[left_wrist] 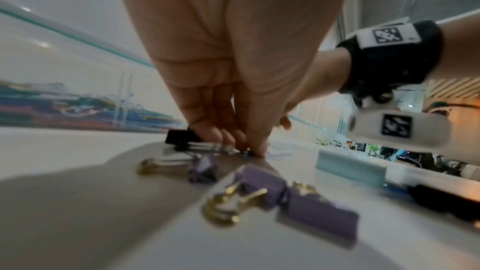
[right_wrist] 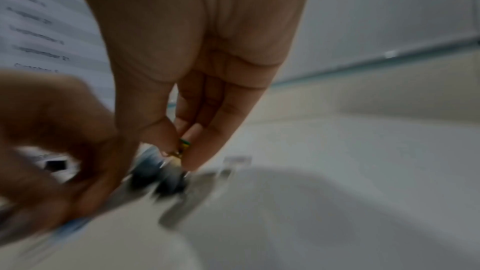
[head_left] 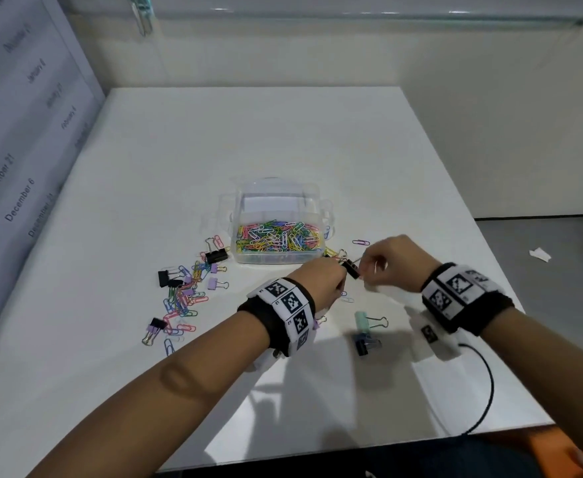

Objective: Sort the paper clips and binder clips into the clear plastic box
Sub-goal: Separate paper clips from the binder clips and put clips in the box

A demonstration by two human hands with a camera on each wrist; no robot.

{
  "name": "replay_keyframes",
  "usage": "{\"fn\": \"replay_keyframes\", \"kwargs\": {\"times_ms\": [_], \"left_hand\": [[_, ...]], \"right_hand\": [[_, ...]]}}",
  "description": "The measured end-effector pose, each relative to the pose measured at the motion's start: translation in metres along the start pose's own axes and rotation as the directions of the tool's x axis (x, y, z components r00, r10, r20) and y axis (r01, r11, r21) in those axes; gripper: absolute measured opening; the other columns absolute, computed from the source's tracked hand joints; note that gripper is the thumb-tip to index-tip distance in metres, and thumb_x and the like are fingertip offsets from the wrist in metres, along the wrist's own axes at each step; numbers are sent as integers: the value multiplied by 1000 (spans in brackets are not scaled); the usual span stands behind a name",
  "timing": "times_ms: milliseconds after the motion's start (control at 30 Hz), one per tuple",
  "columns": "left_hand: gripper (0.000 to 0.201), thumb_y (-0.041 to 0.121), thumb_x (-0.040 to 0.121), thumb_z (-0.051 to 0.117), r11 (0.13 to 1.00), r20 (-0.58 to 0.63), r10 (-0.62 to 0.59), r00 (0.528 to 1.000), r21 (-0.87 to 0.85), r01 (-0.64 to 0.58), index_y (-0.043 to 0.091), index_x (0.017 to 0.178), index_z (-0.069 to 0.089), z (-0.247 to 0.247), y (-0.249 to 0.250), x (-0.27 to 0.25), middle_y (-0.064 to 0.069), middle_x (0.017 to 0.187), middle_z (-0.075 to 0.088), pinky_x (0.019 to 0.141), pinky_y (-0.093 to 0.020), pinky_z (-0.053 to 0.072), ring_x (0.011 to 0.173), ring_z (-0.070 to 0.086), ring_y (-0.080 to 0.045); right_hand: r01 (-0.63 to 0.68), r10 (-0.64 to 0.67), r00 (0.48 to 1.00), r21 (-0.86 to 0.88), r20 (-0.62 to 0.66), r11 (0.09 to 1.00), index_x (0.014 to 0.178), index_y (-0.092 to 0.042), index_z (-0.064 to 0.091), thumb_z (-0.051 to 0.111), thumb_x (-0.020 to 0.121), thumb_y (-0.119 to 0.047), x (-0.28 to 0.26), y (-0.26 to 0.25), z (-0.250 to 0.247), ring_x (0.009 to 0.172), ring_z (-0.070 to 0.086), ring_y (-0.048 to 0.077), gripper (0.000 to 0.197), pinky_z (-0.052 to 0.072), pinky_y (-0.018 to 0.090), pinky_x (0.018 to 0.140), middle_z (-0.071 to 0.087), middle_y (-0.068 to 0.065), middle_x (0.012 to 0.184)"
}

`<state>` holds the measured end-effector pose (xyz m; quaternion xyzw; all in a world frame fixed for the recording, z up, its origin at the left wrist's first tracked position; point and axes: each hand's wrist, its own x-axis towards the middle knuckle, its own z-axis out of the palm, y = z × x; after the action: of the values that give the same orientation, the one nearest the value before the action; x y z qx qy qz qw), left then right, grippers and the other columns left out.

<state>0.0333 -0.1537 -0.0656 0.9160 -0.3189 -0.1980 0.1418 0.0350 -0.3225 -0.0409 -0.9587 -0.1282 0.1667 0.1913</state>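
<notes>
The clear plastic box point(head_left: 248, 205) stands mid-table, its floor covered with coloured paper clips point(head_left: 278, 238). Just in front of its right corner, my left hand point(head_left: 340, 272) and right hand point(head_left: 364, 270) meet on a black binder clip point(head_left: 351, 269), one pinching each end. The left wrist view shows my left hand point(left_wrist: 244, 145) pressing down on the black binder clip point(left_wrist: 182, 138) and its silver handles. In the blurred right wrist view my right hand point(right_wrist: 179, 151) pinches above the dark clip point(right_wrist: 158, 178). A gold and green speck shows between the fingertips; what it is I cannot tell.
A pile of loose paper clips and binder clips point(head_left: 186, 291) lies left of the box. A green binder clip point(head_left: 362, 320) and a dark one point(head_left: 366, 343) lie near my wrists, with purple binder clips point(left_wrist: 298, 198) under the left wrist. A black cable point(head_left: 483, 391) trails right.
</notes>
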Motion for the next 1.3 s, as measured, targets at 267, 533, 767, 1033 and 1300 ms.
{"fn": "replay_keyframes", "kwargs": {"times_ms": [267, 533, 767, 1033, 1300], "left_hand": [[19, 5, 87, 52, 976, 56, 26, 998, 213, -38, 3, 96, 69, -7, -15, -7, -15, 105, 67, 74, -28, 43, 85, 60, -28], [13, 17, 89, 55, 940, -29, 8, 1000, 342, 3, 15, 93, 68, -11, -28, -47, -4, 93, 64, 72, -18, 34, 87, 57, -21], [24, 25, 81, 68, 982, -38, -45, 998, 181, 51, 3, 90, 71, -8, -29, -60, -13, 83, 67, 62, -25, 41, 78, 59, -27], [20, 14, 79, 67, 976, -51, -90, 995, 193, 98, 3, 95, 71, -9, -17, -55, -13, 98, 72, 71, -28, 45, 86, 63, -27], [17, 7, 82, 64, 968, -18, -120, 993, 221, 121, -1, 96, 71, -6, -16, -47, -16, 103, 71, 68, -26, 42, 86, 64, -28]], "right_hand": [[170, -205, 940, -149, -271, 974, 87, -10, 73, 64, 78, -9, 39, -40, -42, 70, 64, 19, 12, 41, 17, 67, 73, 9, 85], [178, -241, 932, -236, -272, 955, 102, -10, 69, 54, 88, -8, 52, -79, -17, 92, 65, 24, 21, 44, 27, 85, 71, 9, 102], [-15, -40, 985, -315, -167, 949, 96, -14, 67, 64, 79, -19, 24, -50, 9, 94, 61, 22, 18, 49, 31, 82, 67, 5, 100], [26, -54, 992, -237, -116, 971, 88, -13, 67, 75, 71, -26, 22, -43, 30, 85, 59, 20, 23, 48, 29, 75, 69, 7, 98], [-104, 75, 984, -173, -162, 980, 77, -14, 67, 73, 68, -22, 14, -13, 8, 74, 59, 15, 13, 46, 20, 59, 70, 3, 86]]}}
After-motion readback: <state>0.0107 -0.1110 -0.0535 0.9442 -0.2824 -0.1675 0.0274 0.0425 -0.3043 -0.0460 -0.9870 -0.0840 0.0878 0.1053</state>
